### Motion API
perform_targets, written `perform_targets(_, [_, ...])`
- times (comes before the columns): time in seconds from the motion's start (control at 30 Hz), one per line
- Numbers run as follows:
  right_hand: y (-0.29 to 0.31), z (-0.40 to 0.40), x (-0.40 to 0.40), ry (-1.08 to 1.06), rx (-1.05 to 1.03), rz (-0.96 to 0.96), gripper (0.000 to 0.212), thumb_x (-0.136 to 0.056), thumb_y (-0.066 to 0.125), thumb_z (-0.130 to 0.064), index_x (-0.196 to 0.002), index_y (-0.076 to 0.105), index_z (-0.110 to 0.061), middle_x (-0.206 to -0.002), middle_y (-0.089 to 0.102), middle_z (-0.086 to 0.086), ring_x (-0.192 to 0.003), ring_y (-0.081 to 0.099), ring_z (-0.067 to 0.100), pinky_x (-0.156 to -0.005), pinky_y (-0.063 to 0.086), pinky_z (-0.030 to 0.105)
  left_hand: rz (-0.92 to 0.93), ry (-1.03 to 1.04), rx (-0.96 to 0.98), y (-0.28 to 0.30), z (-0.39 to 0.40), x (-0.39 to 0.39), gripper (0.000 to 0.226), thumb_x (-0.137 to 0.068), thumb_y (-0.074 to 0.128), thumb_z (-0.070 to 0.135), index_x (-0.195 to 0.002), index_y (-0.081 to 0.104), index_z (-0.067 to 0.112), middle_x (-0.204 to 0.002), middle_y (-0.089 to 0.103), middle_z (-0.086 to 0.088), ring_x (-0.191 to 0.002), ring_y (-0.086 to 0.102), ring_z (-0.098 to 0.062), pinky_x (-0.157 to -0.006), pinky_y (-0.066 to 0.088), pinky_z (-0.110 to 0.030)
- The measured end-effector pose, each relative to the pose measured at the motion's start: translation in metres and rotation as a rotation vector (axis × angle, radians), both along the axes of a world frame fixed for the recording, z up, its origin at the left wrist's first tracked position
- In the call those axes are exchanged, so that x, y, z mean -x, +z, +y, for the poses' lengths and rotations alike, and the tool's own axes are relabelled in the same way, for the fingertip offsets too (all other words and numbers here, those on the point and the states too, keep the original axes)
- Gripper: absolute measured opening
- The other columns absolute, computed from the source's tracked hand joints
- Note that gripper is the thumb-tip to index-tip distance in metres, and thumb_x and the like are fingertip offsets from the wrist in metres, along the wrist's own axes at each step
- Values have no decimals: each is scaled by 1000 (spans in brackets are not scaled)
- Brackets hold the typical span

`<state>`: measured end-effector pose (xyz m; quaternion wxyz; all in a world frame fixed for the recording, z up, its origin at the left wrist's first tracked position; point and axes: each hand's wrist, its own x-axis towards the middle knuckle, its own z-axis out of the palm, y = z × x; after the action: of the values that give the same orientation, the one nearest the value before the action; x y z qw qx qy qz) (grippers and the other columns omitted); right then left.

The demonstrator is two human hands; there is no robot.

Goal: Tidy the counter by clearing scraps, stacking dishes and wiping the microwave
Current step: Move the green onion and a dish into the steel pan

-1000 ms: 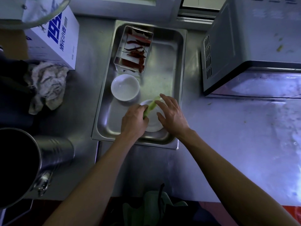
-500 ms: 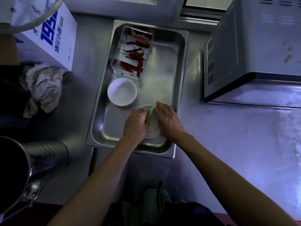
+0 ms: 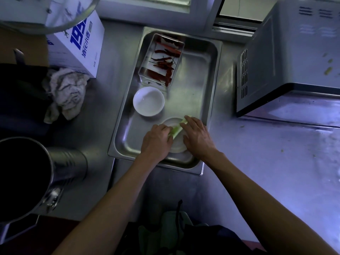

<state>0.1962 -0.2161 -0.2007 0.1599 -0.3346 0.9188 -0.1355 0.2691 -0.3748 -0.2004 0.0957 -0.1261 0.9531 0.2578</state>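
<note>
Green scrap (image 3: 178, 128) lower (over plate (image 3: 175, 144))

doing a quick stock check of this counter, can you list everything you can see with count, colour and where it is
steel tray: 1, silver, centre of counter
clear box of dried chillies: 1, red contents, far end of tray
bowl: 1, white, mid tray
small dish: 1, white, near end of tray, under the hands
green scrap: 1, pale green, over the small dish
microwave: 1, grey, right, bits on top
cloth: 1, off-white, crumpled, left
carton: 1, white with blue print, far left
metal pot: 1, silver, near left
left hand: holding the scrap
right hand: fingers on the scrap
</note>
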Motion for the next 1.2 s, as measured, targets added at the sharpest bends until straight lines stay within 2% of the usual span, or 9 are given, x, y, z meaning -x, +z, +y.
perform_targets(0.23, [18, 0, -25, -59, 28, 20, 42, -87, 64, -11, -130, 61, -8, -146, 50, 18, -132, 46, 38, -105, 41, 49, 1, -55, 3, 12, -19, -26, 32, -94, 55, 30, -123, 63, 18, -117, 62, -3, -108, 54, -28, -88, 49, -46])
perform_targets(0.53, [42, 23, -58, -244, 102, -17, 43, -92, 62, -14, -134, 59, -9, -143, 55, 15, -131, 47, 36, -103, 44, 49, 33, -145, 24, 26, -4, -34, 37, -95, 53, 31, -128, 60, 17, -121, 62, -6, -107, 56, -31, -87, 50, -46])
perform_targets(0.63, [51, 43, -68, -274, 143, 2, 36, -92, 60, -12, -128, 63, -9, -132, 62, 10, -123, 52, 35, -97, 46, 48, 50, -187, 47, 35, 13, -38, 36, -95, 53, 31, -128, 60, 16, -121, 62, -8, -107, 57, -33, -86, 51, -47])
perform_targets(0.7, [57, 63, -74, -312, 169, 13, 33, -93, 62, -13, -125, 65, -9, -130, 63, 11, -122, 53, 35, -98, 46, 49, 68, -213, 54, 42, 29, -40, 33, -95, 53, 30, -124, 61, 17, -122, 63, -8, -109, 57, -33, -86, 51, -46])
perform_targets(0.77, [61, 88, -80, -356, 168, 8, 38, -95, 62, -18, -132, 61, -10, -139, 58, 11, -130, 49, 32, -106, 42, 48, 86, -221, 43, 48, 49, -41, 32, -94, 55, 29, -123, 62, 17, -124, 63, -7, -114, 56, -33, -88, 52, -45])
perform_targets(1.0, [76, 199, -110, -489, 160, 15, 51, -99, 57, -30, -146, 44, -16, -145, 53, 9, -133, 45, 29, -109, 38, 43, 125, -335, 66, 66, 150, -48, 44, -95, 56, 31, -137, 55, 19, -133, 60, -4, -123, 52, -27, -96, 48, -42])
perform_targets(1.2, [87, 307, -148, -587, 145, 28, 46, -100, 54, -36, -143, 49, -19, -150, 48, 4, -138, 41, 25, -114, 36, 46, 156, -466, 88, 80, 257, -63, 46, -97, 52, 35, -141, 50, 23, -138, 57, 0, -127, 50, -22, -100, 46, -41])
